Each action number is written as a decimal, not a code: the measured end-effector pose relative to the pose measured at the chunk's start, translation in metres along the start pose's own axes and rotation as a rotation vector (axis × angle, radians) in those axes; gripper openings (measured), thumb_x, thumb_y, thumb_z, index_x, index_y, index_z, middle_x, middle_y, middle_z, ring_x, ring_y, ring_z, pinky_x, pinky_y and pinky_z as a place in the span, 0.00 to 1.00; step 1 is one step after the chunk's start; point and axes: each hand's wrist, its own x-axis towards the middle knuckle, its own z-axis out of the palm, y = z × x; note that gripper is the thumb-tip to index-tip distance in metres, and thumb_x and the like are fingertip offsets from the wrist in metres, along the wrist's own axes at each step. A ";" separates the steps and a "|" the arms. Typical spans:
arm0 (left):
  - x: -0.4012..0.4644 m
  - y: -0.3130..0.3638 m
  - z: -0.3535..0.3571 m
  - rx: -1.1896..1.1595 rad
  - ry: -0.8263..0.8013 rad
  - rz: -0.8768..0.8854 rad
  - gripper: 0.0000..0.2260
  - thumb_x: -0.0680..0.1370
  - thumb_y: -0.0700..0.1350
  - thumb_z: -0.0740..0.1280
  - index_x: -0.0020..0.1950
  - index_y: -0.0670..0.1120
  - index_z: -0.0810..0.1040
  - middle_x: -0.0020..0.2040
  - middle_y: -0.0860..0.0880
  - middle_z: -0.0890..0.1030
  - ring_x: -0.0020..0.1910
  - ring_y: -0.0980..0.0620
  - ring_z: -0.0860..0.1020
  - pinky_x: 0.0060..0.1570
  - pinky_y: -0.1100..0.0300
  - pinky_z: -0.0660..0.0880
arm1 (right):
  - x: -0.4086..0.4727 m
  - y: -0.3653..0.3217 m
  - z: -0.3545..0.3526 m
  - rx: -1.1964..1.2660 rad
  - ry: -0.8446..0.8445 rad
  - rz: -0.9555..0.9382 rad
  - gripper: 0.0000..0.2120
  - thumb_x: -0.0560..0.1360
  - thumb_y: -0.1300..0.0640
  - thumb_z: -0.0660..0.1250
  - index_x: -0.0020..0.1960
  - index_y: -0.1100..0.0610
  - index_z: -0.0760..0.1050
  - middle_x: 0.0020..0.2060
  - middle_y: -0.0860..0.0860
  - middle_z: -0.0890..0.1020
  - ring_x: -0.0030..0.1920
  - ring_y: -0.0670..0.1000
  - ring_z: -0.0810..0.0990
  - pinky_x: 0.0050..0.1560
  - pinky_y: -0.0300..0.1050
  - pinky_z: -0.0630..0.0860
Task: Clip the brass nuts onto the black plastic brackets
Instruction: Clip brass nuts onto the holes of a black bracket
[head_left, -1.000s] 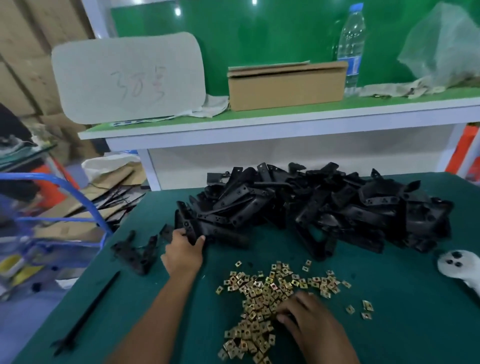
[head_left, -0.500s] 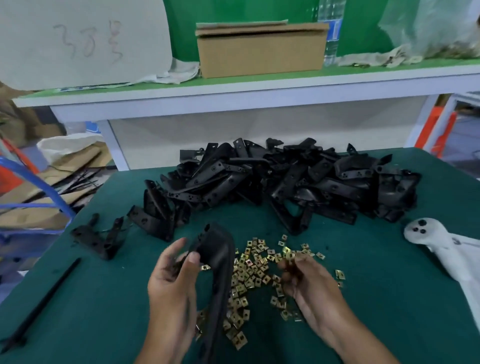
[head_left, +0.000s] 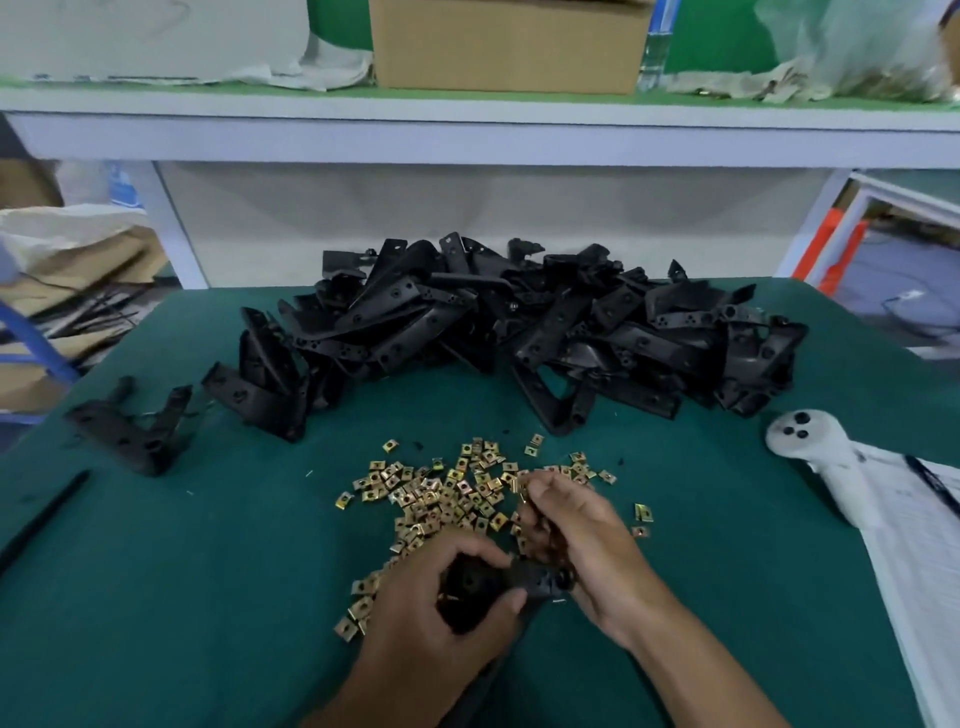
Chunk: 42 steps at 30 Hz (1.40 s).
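My left hand (head_left: 441, 618) grips a black plastic bracket (head_left: 478, 584) low over the green table, near its front edge. My right hand (head_left: 587, 540) sits at the bracket's right end with curled fingers that pinch brass nuts (head_left: 522, 488). Loose brass nuts (head_left: 441, 493) lie scattered on the mat just beyond both hands. A big heap of black brackets (head_left: 519, 332) fills the back of the table. Part of the held bracket is hidden under my fingers.
A separate bracket (head_left: 130, 431) lies at the left of the green table (head_left: 182, 597), with a thin black strip (head_left: 47, 514) near the left edge. A white controller (head_left: 815, 457) rests on white paper at the right. A shelf with a cardboard box (head_left: 509, 47) stands behind.
My left hand took a bracket from the heap and brought it down close to me. My right hand lifted nuts from the scatter and moved against the bracket's end. The view tilted downward.
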 end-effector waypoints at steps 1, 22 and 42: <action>0.001 0.001 0.000 -0.015 0.011 -0.027 0.05 0.74 0.54 0.70 0.49 0.58 0.78 0.37 0.57 0.81 0.32 0.60 0.78 0.31 0.69 0.70 | -0.001 0.001 0.000 -0.062 -0.029 -0.036 0.09 0.77 0.49 0.67 0.45 0.53 0.82 0.36 0.47 0.80 0.39 0.46 0.77 0.40 0.39 0.75; 0.001 -0.001 0.007 0.016 0.193 -0.204 0.04 0.80 0.54 0.66 0.47 0.56 0.78 0.40 0.55 0.83 0.41 0.54 0.82 0.41 0.46 0.81 | -0.009 0.008 0.010 -0.261 -0.190 -0.173 0.06 0.81 0.58 0.66 0.47 0.54 0.80 0.38 0.43 0.81 0.41 0.41 0.79 0.43 0.31 0.74; 0.000 0.007 0.012 0.029 0.309 -0.141 0.08 0.76 0.58 0.64 0.42 0.56 0.74 0.31 0.54 0.78 0.27 0.57 0.73 0.27 0.68 0.66 | -0.015 0.013 0.015 -1.022 0.090 -0.836 0.05 0.82 0.49 0.65 0.53 0.49 0.78 0.45 0.40 0.79 0.49 0.43 0.78 0.48 0.31 0.71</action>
